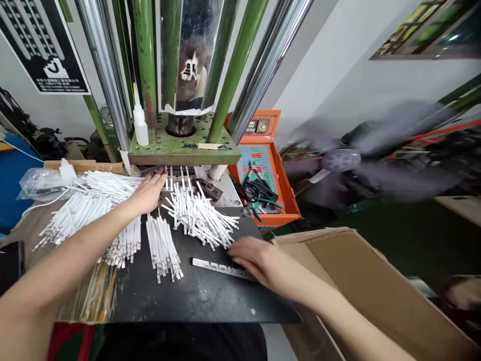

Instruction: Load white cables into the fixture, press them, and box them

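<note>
Slotted bar (216, 266) lies left-near of right grip (259, 258), long axis roughly left-right; left grip (150, 192) farther; can't tell if either holds anything

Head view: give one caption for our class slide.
Left hand at a green press, right hand near piled white strips.

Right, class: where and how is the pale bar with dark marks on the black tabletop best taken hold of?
Probably pinch the pale bar by its long edges near the right end, coming from above and the right: it is long, narrow and lies flat on the black tabletop, and the right hand is by that end.
</note>
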`<action>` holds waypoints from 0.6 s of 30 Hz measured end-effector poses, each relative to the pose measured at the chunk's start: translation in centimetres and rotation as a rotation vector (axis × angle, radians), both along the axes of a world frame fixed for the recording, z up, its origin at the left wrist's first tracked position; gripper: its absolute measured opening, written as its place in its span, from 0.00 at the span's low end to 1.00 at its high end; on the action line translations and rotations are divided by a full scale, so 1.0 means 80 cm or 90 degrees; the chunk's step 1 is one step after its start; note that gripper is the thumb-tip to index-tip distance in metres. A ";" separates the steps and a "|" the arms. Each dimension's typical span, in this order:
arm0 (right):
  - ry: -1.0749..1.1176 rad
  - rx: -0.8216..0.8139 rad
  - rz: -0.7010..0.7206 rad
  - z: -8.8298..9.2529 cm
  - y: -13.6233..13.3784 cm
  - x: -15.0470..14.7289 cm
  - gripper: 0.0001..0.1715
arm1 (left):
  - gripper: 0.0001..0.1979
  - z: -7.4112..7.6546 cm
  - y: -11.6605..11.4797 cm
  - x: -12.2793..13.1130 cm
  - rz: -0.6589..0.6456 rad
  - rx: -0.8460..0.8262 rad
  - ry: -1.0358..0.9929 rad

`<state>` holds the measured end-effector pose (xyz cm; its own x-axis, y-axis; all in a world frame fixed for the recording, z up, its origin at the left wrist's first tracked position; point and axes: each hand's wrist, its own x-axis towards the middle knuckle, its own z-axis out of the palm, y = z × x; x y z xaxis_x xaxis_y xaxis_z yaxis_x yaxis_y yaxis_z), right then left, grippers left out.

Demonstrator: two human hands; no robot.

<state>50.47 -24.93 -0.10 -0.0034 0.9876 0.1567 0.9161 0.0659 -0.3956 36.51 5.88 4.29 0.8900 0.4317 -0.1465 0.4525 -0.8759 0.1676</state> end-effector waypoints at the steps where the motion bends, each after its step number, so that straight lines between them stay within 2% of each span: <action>1: 0.006 0.020 -0.044 -0.012 -0.039 0.001 0.18 | 0.36 0.010 -0.016 -0.026 -0.009 -0.042 -0.009; 2: 0.008 0.047 -0.105 -0.026 -0.077 0.002 0.17 | 0.32 0.021 -0.034 -0.057 -0.025 -0.106 -0.014; 4: 0.013 0.110 -0.240 -0.056 -0.141 0.000 0.17 | 0.25 0.036 -0.072 -0.126 -0.059 -0.275 0.060; 6: 0.024 0.151 -0.360 -0.084 -0.184 -0.012 0.19 | 0.21 0.033 -0.107 -0.197 -0.091 -0.416 0.174; 7: 0.037 0.155 -0.402 -0.097 -0.196 -0.023 0.21 | 0.20 0.022 -0.121 -0.228 -0.086 -0.458 0.207; 8: 0.062 0.142 -0.427 -0.109 -0.201 -0.036 0.23 | 0.19 0.004 -0.134 -0.256 -0.064 -0.480 0.231; 10: 0.147 0.070 -0.423 -0.131 -0.195 -0.065 0.27 | 0.19 -0.047 -0.153 -0.297 0.043 -0.473 0.244; 12: 0.233 -0.009 -0.385 -0.151 -0.175 -0.088 0.29 | 0.28 -0.104 -0.163 -0.318 0.211 -0.454 0.206; 14: 0.249 -0.002 -0.390 -0.172 -0.152 -0.101 0.32 | 0.30 -0.152 -0.166 -0.327 0.345 -0.456 0.132; 16: 0.198 0.078 -0.431 -0.193 -0.136 -0.103 0.34 | 0.28 -0.183 -0.166 -0.330 0.403 -0.458 0.087; 18: 0.137 0.150 -0.445 -0.213 -0.131 -0.097 0.33 | 0.27 -0.199 -0.167 -0.332 0.416 -0.467 0.079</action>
